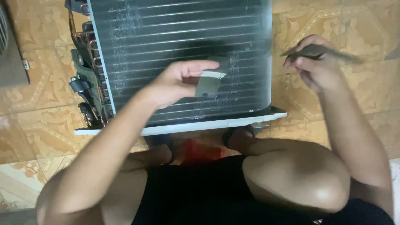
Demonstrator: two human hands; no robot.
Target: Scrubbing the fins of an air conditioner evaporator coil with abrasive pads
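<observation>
Left hand [180, 81] raised over finned coil panel [179, 50], fingers pinching a small grey foil-like strip [209, 83], right hand [314, 64] closed on a thin dark strip [323, 52] (blurred), off the panel's right edge, above patterned floor tiles [37, 112], copper tube bends [89, 46] at panel's left.

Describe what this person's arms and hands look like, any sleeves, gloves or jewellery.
Both arms are bare, with no sleeve showing anywhere along them. The left hand and the right hand wear no gloves, and no watch, ring or bracelet is visible. The right hand is motion-blurred, so small details there cannot be made out.
</observation>
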